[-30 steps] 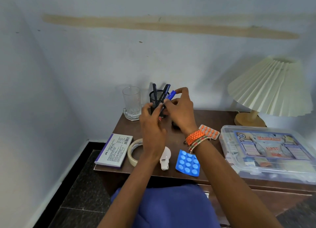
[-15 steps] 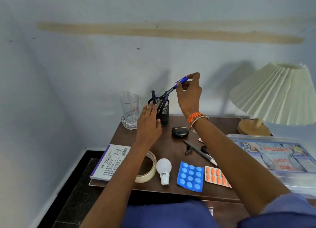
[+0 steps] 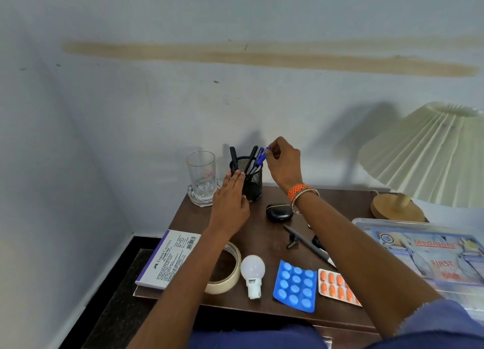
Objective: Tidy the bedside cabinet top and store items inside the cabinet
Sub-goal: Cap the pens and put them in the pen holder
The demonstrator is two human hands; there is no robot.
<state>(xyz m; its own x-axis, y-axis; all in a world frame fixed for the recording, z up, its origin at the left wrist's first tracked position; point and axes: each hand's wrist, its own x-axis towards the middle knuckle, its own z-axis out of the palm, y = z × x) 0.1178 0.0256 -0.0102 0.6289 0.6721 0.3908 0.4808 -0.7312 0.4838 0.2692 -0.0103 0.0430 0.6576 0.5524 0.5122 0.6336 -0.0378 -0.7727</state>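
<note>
A black mesh pen holder [image 3: 252, 180] stands at the back of the brown cabinet top [image 3: 264, 233], with several dark pens in it. My right hand [image 3: 284, 162] pinches the top end of a blue pen [image 3: 260, 157] whose lower part is inside the holder. My left hand [image 3: 230, 204] rests flat against the holder's left side, fingers extended. A black pen [image 3: 309, 245] lies loose on the top, partly under my right forearm.
A glass [image 3: 201, 177] stands left of the holder. A black earbud case [image 3: 279, 212], a notepad [image 3: 170, 258], a tape roll [image 3: 227, 276], a white bulb [image 3: 252, 274], blue [image 3: 296, 285] and orange [image 3: 336, 287] pill strips, a clear first-aid box [image 3: 429, 249] and a lamp [image 3: 398, 207] crowd the top.
My right hand has come down with the blue pen, which now sits deeper in the holder. My left hand has stayed beside the holder.
</note>
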